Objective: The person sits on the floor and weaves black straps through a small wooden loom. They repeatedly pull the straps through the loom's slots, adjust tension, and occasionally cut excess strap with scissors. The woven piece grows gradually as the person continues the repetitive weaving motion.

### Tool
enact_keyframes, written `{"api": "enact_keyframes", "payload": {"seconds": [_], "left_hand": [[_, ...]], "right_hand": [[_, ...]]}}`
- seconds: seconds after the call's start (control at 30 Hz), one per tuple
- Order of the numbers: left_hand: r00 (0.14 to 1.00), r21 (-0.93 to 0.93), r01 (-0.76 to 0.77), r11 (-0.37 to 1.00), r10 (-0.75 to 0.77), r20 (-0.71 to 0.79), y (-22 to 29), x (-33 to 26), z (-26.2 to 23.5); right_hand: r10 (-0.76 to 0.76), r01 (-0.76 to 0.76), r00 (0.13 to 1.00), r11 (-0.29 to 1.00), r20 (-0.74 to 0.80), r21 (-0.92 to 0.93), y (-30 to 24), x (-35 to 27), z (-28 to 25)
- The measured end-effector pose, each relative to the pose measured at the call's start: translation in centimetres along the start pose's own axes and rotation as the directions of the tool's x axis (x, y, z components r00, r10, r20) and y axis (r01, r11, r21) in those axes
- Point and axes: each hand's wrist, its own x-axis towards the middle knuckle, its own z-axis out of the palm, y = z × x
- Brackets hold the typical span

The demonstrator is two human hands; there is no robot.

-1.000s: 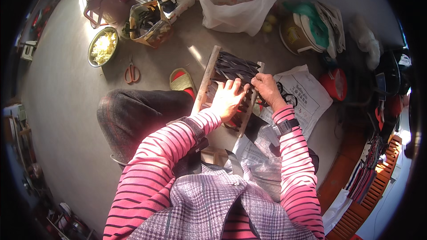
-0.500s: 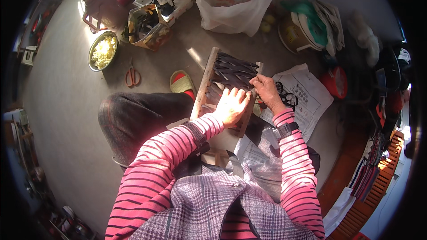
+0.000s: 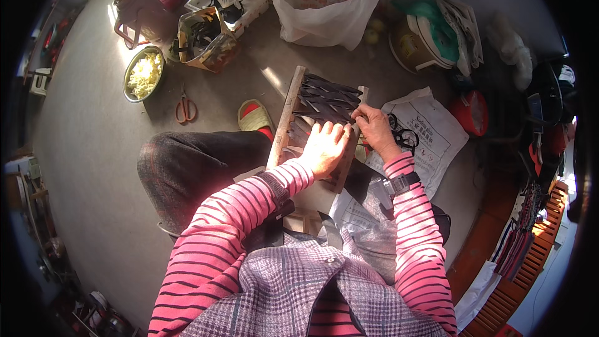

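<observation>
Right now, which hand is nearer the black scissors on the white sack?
Right. The right hand rests at the wooden frame's right edge, beside the black scissors; the left hand lies flat farther left.

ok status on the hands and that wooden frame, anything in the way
Left hand flat on the dark strips. Right hand at the wooden frame right edge, on the strips. Black scissors lie beside the right hand.
</observation>
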Motion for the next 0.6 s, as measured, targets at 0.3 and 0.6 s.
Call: {"api": "enact_keyframes", "payload": {"seconds": [0.3, 0.6], "left_hand": [[1.0, -0.005, -0.016, 1.0, 0.016, -0.015, -0.34, 0.14, 0.09], [0.996, -0.076, -0.086, 0.993, 0.088, 0.023, 0.32, -0.23, 0.65]], "right_hand": [[-0.011, 0.013, 0.999, 0.998, 0.037, -0.063, -0.45, 0.0, -0.66], [-0.023, 0.039, 0.997, 0.978, 0.077, -0.206, -0.45, 0.58, -0.69]]}}
